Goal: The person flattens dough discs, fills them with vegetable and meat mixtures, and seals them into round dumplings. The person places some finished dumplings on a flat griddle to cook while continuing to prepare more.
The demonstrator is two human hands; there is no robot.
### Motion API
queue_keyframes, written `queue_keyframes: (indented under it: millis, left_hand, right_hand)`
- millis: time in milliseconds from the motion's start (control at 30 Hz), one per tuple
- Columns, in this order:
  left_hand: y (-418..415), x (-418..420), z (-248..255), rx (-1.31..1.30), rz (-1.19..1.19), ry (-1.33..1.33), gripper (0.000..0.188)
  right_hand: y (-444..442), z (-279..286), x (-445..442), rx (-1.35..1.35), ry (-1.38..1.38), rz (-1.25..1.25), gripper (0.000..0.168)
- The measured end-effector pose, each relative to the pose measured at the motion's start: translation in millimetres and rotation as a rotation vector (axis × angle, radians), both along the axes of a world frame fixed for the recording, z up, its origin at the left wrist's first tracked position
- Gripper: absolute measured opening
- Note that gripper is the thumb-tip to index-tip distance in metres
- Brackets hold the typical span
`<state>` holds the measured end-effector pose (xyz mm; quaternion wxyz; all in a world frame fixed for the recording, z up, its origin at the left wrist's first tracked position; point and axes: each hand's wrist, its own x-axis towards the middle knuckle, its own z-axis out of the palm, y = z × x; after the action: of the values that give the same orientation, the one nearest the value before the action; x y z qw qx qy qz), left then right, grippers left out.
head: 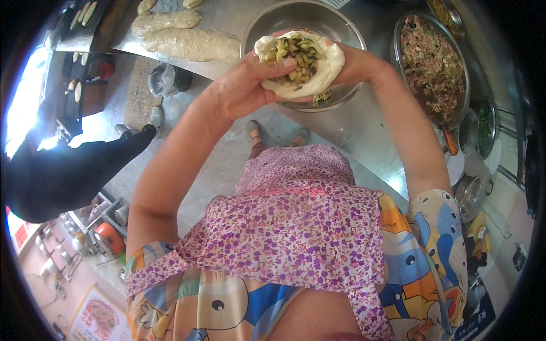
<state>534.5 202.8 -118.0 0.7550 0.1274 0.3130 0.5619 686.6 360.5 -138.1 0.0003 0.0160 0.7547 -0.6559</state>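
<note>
Over a large steel bowl (298,15), my two hands hold a round of dough (330,70) cupped open around diced green and pale vegetable filling (305,64). My left hand (245,85) grips the dough's left side, its thumb pressing on the filling. The right side is held by my right hand (349,64), whose fingers are mostly hidden behind the dough. Some filling (323,96) shows in the bowl just below the dough.
Long slabs of raw dough (187,44) lie on the steel table to the left. A basin of minced filling (433,68) stands right, with a wooden handle (450,140) at its near end. A person in dark clothes (76,170) is at left, near a lined bin (164,79).
</note>
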Motion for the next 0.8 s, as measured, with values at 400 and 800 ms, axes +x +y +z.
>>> queue_keyframes:
  millis: [400,800]
  left_hand:
    - [33.7,-10.5,-0.7,-0.090,-0.078,0.226,0.040]
    - [91.9,-36.3,-39.9,0.070,-0.124,0.834,0.027]
  right_hand:
    - [-8.1,-35.3,-4.3,0.188,0.156,-0.274,0.093]
    - [-24.6,-35.1,-22.2,0.238,0.303,-0.607,0.079]
